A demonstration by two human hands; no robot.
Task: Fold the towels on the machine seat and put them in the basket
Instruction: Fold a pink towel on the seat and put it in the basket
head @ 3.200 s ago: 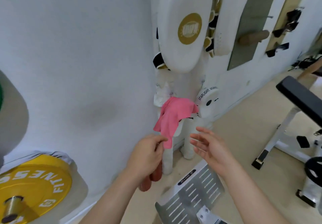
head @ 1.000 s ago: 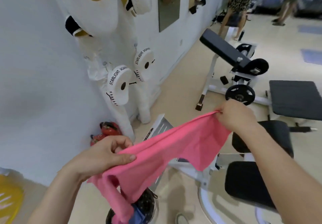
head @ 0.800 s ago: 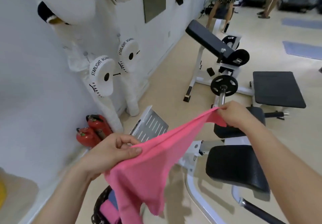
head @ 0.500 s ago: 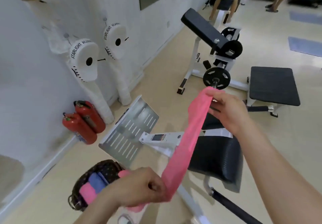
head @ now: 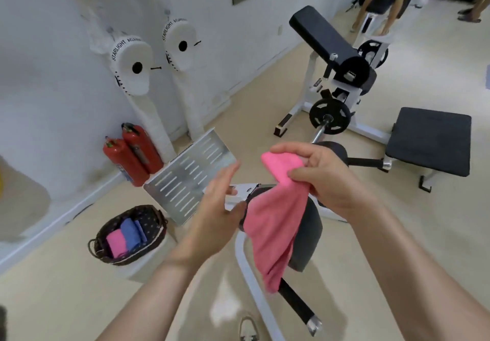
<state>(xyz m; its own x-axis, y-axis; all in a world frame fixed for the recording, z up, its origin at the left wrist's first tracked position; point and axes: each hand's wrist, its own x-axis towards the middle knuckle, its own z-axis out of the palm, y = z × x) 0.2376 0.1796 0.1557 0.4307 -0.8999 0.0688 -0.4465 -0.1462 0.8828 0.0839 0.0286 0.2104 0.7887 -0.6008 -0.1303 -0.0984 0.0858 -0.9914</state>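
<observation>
A pink towel (head: 273,224) hangs doubled over from my right hand (head: 326,179), which pinches its upper end between thumb and fingers. My left hand (head: 217,208) is beside the towel on its left, fingers straight, holding nothing. Behind the towel is the black machine seat (head: 309,234) on a white frame. A dark woven basket (head: 127,236) sits on the floor at lower left, holding a folded pink towel (head: 116,244) and a folded blue towel (head: 132,233).
A slotted metal footplate (head: 189,179) stands just behind my left hand. Two red fire extinguishers (head: 132,153) lean at the wall. A weight bench (head: 429,139) and a curl machine (head: 334,49) stand to the right. People's legs show at the far top right.
My left hand has let go of the towel's lower end and opened. The towel, stretched between both hands before, now hangs from my right hand alone. The view has tilted further down.
</observation>
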